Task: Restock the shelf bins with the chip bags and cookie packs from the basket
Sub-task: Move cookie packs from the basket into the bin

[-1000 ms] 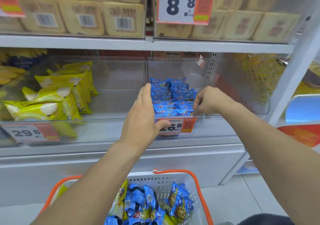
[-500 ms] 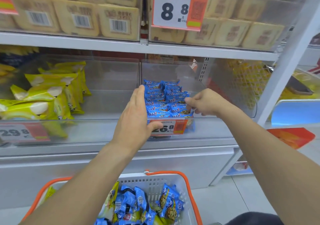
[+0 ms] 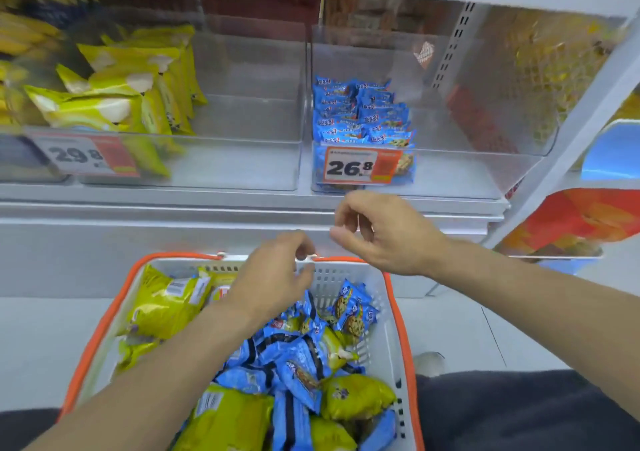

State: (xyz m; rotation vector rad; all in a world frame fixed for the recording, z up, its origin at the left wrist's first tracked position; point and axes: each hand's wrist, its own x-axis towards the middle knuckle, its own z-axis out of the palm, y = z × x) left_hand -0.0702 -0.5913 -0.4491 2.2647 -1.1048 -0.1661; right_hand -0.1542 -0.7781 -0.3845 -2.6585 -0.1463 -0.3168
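Observation:
A white basket with an orange rim [image 3: 398, 315] sits low in front of me, holding several blue cookie packs [image 3: 298, 357] and yellow-green chip bags [image 3: 166, 305]. My left hand [image 3: 273, 280] hovers over the basket's far end, fingers loosely curled, holding nothing. Just above the basket's far rim, my right hand [image 3: 384, 232] is also empty with relaxed, curled fingers. On the shelf, the right clear bin [image 3: 467, 170] holds stacked blue cookie packs [image 3: 360, 114]. The left clear bin [image 3: 242, 166] holds yellow chip bags [image 3: 117, 93] on its left side.
Price tags 29.8 [image 3: 86, 156] and 26.8 [image 3: 360, 166] hang on the bin fronts. A white shelf post [image 3: 588, 111] slants at the right, with an orange and blue display [image 3: 581, 222] beyond. The grey shelf base [image 3: 104, 242] runs behind the basket.
Both hands have left the stacked cookie packs in the right bin and dropped down to the basket. The view has tilted downward, showing more of the basket.

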